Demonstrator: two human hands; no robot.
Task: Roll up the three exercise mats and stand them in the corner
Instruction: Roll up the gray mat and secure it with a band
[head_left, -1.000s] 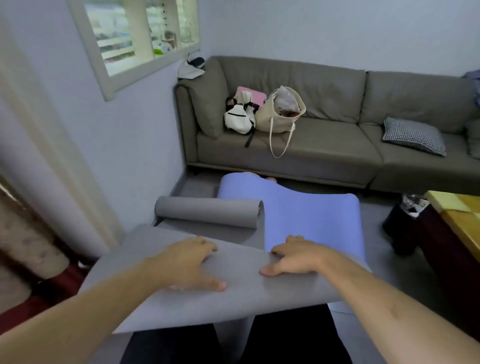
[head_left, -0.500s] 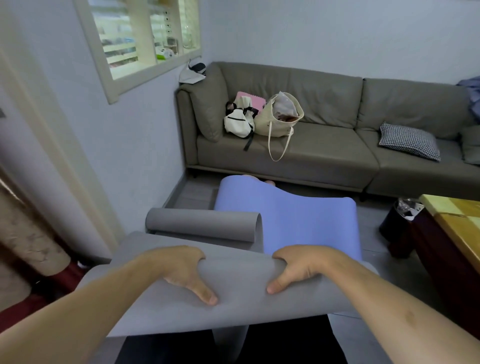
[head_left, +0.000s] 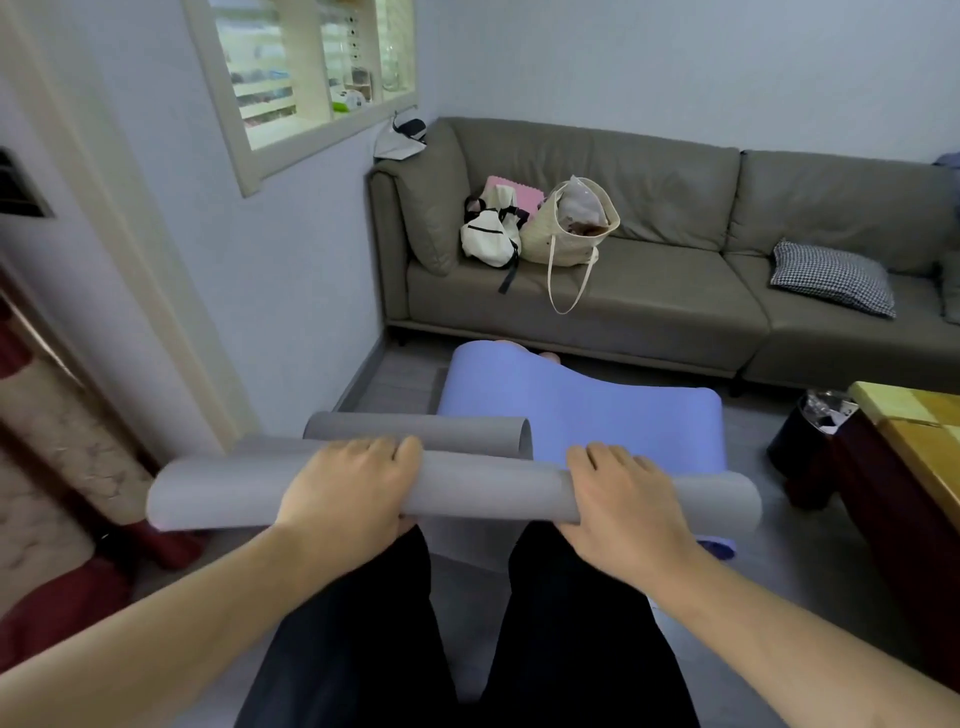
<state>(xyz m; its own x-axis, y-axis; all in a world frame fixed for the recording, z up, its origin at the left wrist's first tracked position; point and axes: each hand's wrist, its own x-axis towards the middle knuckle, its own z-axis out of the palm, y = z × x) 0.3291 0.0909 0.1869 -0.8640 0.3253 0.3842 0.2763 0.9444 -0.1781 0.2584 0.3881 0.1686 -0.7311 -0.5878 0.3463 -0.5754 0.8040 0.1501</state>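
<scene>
Hands curl over the near roll of the grey mat (head_left: 483, 486), left hand (head_left: 349, 483) and right hand (head_left: 621, 499) both gripping it above the knees; blue mat (head_left: 597, 421) lies flat beyond.

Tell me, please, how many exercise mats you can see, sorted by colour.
Grey mats: 2, the one in both hands and the curled one behind it.
Blue mats: 1.
Total: 3.
</scene>
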